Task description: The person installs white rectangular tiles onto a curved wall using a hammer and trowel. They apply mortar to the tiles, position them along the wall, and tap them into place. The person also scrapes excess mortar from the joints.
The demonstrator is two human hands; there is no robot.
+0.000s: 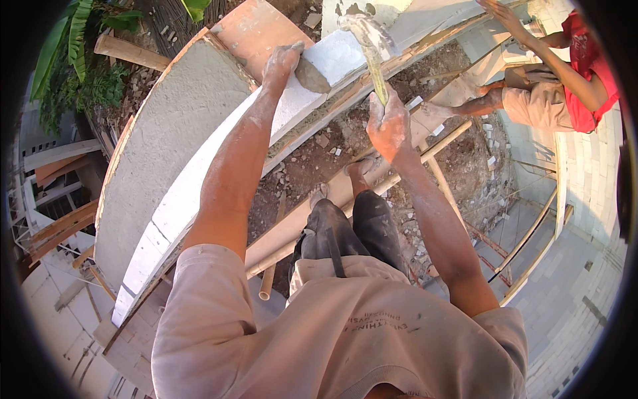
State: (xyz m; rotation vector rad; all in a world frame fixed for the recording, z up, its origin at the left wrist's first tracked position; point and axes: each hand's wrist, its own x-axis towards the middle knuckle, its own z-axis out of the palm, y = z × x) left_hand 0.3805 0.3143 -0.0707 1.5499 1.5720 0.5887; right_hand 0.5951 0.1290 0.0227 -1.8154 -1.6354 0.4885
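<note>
The right hand point(390, 126) is closed around the yellowish handle of a hand tool point(369, 46), which is raised over the white block point(335, 54), near the top of the view. The left hand point(282, 63) lies with bent fingers at the edge of the orange-brown board point(256, 32), just beside a dark grey piece point(311, 76); I cannot tell if it pinches this piece or only rests there. In my judgement, the tool could hit the left fingers if its path goes a little to the left, because the two hands work near each other. The dusty handle could also turn in the palm, and a hard blow could chip the block's edge. The feet are on a narrow plank point(286, 233), so a lost balance could spoil the aim as well. About the look of the tool: its head is whitish, smeared with something like mortar and partly blurred, so its exact kind is not clear; the handle is slim, tilted, and dirty in places. The block beneath has a pale, bright top, and rough grey mortar point(173, 120) spreads to the left of the curved white edge point(199, 176).
</note>
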